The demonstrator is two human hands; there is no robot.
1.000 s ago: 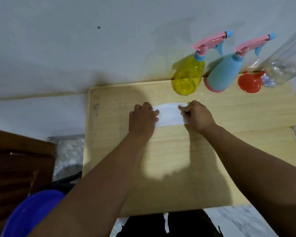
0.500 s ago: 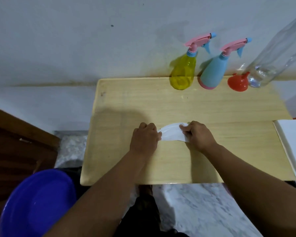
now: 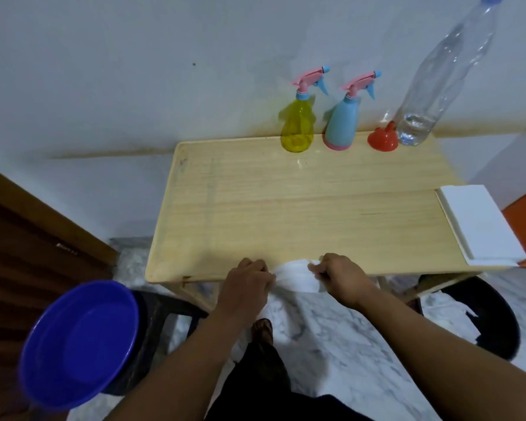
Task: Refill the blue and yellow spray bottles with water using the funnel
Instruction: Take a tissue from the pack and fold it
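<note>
A yellow spray bottle (image 3: 298,126) and a blue spray bottle (image 3: 342,124), both with pink trigger heads, stand at the back edge of the wooden table (image 3: 286,208). A red funnel (image 3: 382,138) lies wide end down to their right, beside a tall clear plastic water bottle (image 3: 438,83) holding a little water. At the table's front edge my left hand (image 3: 248,284) and my right hand (image 3: 342,278) pinch the two ends of a white tissue (image 3: 295,276), which hangs partly over the edge.
A white flat box (image 3: 480,226) lies at the table's right end. A blue plastic basin (image 3: 79,341) rests on a dark stool at the lower left. A black chair (image 3: 480,317) stands at the right, a brown wooden door at the left, marble floor below.
Both hands have drawn the white tissue across the table from near the bottles to the front edge. The camera has pulled back, so more floor, the basin and the white box show.
</note>
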